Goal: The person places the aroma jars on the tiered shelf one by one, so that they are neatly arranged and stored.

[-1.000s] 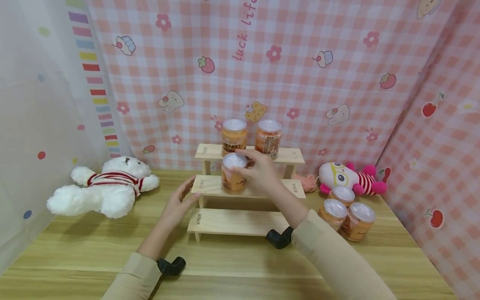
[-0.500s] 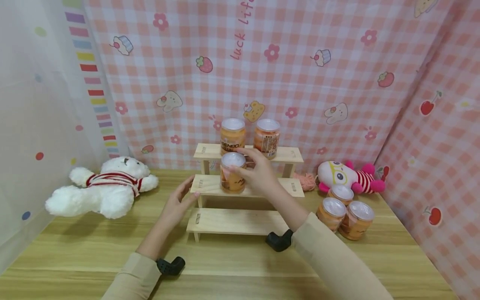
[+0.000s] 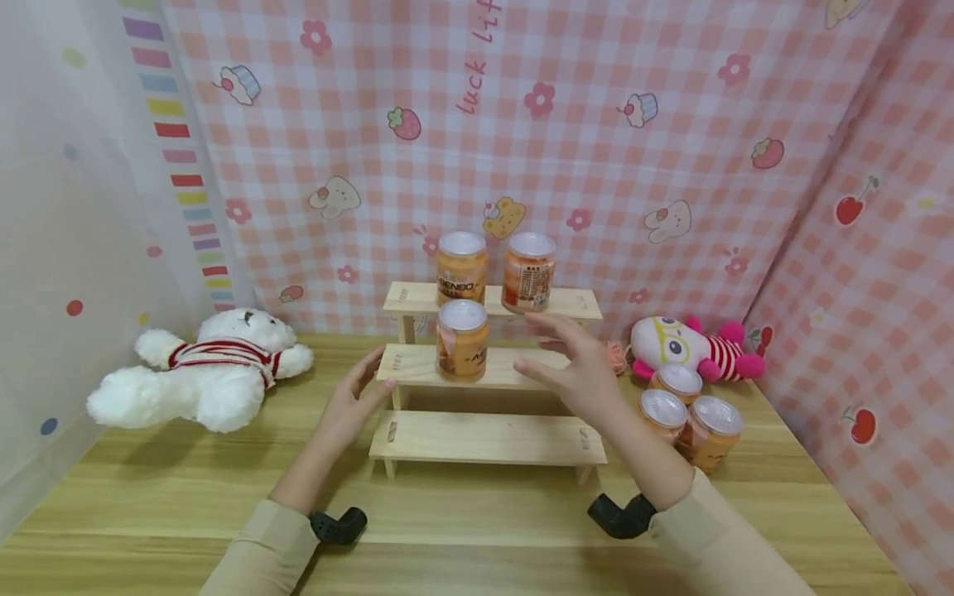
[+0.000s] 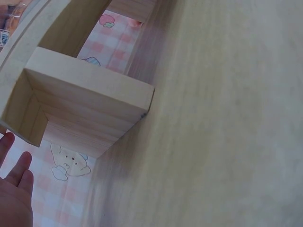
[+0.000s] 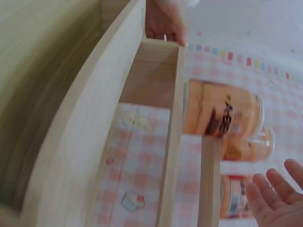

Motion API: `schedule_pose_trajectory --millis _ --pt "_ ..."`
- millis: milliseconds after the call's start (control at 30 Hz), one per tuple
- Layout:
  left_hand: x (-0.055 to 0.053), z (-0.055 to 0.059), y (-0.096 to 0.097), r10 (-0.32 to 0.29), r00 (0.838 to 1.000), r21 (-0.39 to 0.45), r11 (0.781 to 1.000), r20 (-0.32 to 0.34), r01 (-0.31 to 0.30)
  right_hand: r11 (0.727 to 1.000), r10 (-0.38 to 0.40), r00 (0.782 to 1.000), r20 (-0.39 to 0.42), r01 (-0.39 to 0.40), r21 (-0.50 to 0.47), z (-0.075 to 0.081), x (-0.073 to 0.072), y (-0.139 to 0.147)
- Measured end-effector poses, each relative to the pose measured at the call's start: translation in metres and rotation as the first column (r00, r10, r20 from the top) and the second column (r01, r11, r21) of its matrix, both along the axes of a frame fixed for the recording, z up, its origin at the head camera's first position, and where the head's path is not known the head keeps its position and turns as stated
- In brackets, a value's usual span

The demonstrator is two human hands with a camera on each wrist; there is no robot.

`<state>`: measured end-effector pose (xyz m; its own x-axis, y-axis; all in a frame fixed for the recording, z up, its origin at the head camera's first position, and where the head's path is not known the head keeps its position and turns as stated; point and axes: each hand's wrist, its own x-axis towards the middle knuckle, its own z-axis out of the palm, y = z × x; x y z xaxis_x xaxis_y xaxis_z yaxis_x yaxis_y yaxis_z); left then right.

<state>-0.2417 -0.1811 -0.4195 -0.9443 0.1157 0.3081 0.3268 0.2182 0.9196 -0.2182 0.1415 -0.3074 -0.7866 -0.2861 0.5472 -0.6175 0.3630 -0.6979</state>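
Note:
A three-tier wooden display rack (image 3: 484, 439) stands on the table. On its middle tier, left of centre, an orange jar with a clear lid (image 3: 462, 343) is upright. Two similar jars, one left (image 3: 460, 271) and one right (image 3: 529, 275), stand on the top tier. My left hand (image 3: 349, 410) rests its fingers at the middle tier's left end; loosely spread fingers (image 4: 19, 168) show in the left wrist view. My right hand (image 3: 577, 381) hovers right of the middle jar, apart from it, fingers extended and holding nothing.
Several things lie around the rack. Three more orange jars (image 3: 714, 430) cluster on the right of the table, near a pink plush toy (image 3: 674, 343). A white plush bear (image 3: 216, 372) lies at the left. A pink checked curtain (image 3: 581, 149) hangs behind.
My right hand has let go of the jar on the middle tier and drawn away to the right. The jar stays where it was, and my left hand keeps its place.

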Motion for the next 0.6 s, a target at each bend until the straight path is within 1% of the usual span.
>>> schedule_pose_trajectory --millis 67,233,400,467,600 --pt "0.0 0.001 -0.001 -0.003 1.0 -0.001 1.0 0.01 0.003 1.0 -0.017 1.0 0.006 0.017 0.007 -0.002 0.005 0.012" --pt "0.0 0.002 -0.001 -0.004 1.0 0.002 1.0 0.021 0.004 0.999 -0.041 0.999 -0.021 0.041 0.022 -0.009 0.014 0.042" --pt "0.0 0.004 0.0 0.003 1.0 0.001 1.0 -0.006 -0.003 0.993 -0.093 0.995 -0.025 0.094 0.068 -0.019 0.021 0.074" --pt "0.0 0.003 0.001 0.002 1.0 0.007 1.0 -0.02 -0.002 0.991 -0.11 0.993 -0.038 0.112 0.079 -0.023 0.024 0.086" --pt "0.0 0.002 0.001 0.008 1.0 0.005 1.0 -0.018 -0.008 0.985 -0.144 0.987 -0.067 0.149 0.084 -0.03 0.028 0.111"
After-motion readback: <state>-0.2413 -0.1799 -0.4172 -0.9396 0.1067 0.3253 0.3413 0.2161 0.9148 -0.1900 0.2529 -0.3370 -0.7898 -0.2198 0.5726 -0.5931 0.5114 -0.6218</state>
